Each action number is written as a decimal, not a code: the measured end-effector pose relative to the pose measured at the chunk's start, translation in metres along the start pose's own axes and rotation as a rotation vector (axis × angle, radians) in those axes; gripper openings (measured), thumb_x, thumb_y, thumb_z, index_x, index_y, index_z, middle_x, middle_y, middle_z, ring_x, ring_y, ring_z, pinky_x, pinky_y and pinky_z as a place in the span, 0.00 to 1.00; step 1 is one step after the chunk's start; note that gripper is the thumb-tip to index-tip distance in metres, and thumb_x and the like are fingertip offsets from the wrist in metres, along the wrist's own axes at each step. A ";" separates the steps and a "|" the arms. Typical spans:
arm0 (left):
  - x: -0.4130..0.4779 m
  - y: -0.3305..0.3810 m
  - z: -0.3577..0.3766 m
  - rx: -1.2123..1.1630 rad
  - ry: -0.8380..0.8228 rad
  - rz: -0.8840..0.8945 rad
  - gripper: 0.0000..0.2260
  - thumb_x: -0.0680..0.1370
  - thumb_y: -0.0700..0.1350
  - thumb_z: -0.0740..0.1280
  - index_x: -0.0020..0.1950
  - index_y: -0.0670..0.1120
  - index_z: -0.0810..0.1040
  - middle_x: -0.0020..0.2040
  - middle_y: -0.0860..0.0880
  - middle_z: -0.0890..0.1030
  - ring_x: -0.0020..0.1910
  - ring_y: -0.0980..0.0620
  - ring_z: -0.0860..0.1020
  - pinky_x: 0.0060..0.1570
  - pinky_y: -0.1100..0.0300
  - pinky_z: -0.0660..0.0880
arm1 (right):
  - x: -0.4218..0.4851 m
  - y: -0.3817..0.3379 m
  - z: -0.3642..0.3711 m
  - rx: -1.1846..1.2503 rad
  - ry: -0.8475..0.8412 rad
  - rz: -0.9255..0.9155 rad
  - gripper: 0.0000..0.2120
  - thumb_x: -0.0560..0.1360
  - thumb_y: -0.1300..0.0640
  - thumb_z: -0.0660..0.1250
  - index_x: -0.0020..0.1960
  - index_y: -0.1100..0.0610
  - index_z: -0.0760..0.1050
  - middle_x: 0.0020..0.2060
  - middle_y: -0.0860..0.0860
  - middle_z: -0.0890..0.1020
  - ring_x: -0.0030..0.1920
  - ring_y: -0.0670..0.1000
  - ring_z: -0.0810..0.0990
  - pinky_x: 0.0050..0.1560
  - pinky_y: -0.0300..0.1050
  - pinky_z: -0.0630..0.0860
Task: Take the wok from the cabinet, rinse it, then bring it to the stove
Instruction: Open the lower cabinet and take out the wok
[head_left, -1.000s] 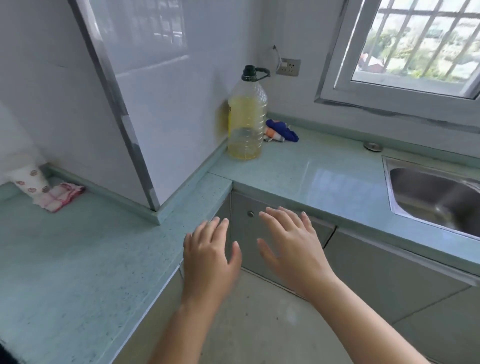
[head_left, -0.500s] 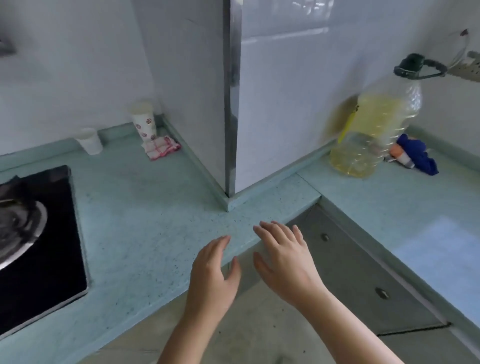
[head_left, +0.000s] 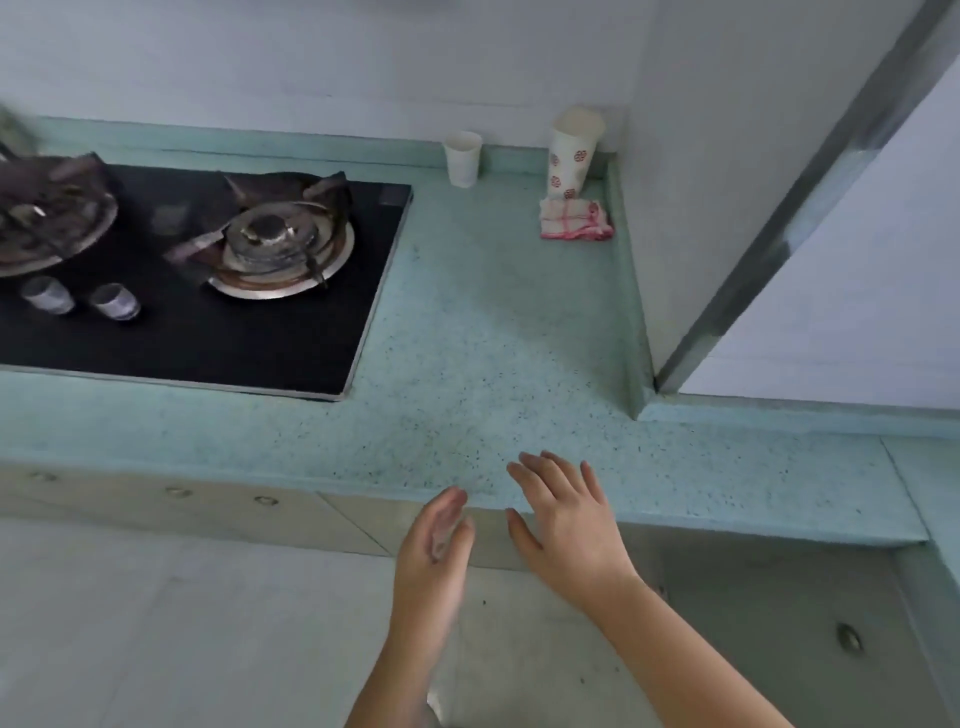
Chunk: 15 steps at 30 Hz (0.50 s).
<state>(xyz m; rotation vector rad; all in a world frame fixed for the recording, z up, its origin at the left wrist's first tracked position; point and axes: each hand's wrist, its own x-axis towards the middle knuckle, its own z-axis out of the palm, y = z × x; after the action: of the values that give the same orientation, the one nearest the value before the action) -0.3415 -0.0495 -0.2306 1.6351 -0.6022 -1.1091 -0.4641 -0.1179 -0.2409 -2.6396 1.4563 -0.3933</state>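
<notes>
Speckled green countertop (head_left: 493, 364) is seen running along a white-tiled kitchen corner, with a black gas stove (head_left: 218, 312) set into it at the left, its near burner (head_left: 275, 244) bare of any pan. Against the back wall a white cup (head_left: 462, 157) and a patterned paper cup (head_left: 571, 156) are stood, with a folded red-checked cloth (head_left: 574, 221) laid just before the patterned one, presumably kept out of the working area. Cabinet doors (head_left: 171, 506) with small round knobs are visible below the counter edge, all closed. No wok is shown anywhere; it is judged to be inside one of these cabinets, so the task is hardly begun. The left hand (head_left: 434, 545) is held edge-on over the counter lip, fingers loosely together and slightly curled, holding nothing. The right hand (head_left: 563, 512) is spread flat, palm down, empty, hovering above the counter edge. Both appear poised for reaching down toward a door.
</notes>
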 end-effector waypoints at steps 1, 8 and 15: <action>0.003 -0.003 -0.002 -0.084 0.031 -0.046 0.13 0.78 0.35 0.63 0.52 0.54 0.76 0.56 0.54 0.80 0.52 0.68 0.78 0.62 0.60 0.69 | 0.004 -0.003 0.008 0.011 -0.011 -0.025 0.20 0.69 0.47 0.56 0.55 0.53 0.78 0.52 0.49 0.83 0.55 0.53 0.82 0.53 0.58 0.77; 0.026 -0.037 -0.015 -0.417 0.121 -0.210 0.16 0.78 0.36 0.62 0.65 0.44 0.72 0.60 0.45 0.78 0.61 0.48 0.75 0.62 0.52 0.66 | 0.030 -0.018 0.056 0.088 0.028 -0.165 0.19 0.70 0.48 0.58 0.58 0.53 0.70 0.57 0.52 0.81 0.60 0.55 0.79 0.56 0.59 0.75; 0.050 -0.078 -0.016 -0.692 0.133 -0.320 0.21 0.74 0.37 0.67 0.66 0.46 0.68 0.56 0.47 0.79 0.56 0.52 0.77 0.55 0.54 0.71 | 0.047 -0.016 0.088 0.113 0.100 -0.263 0.17 0.71 0.48 0.61 0.57 0.52 0.70 0.55 0.54 0.81 0.54 0.54 0.78 0.55 0.54 0.77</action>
<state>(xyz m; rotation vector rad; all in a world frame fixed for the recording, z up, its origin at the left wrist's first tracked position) -0.3152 -0.0560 -0.3204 1.1952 0.1432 -1.2443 -0.4029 -0.1516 -0.3143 -2.7593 1.0750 -0.6197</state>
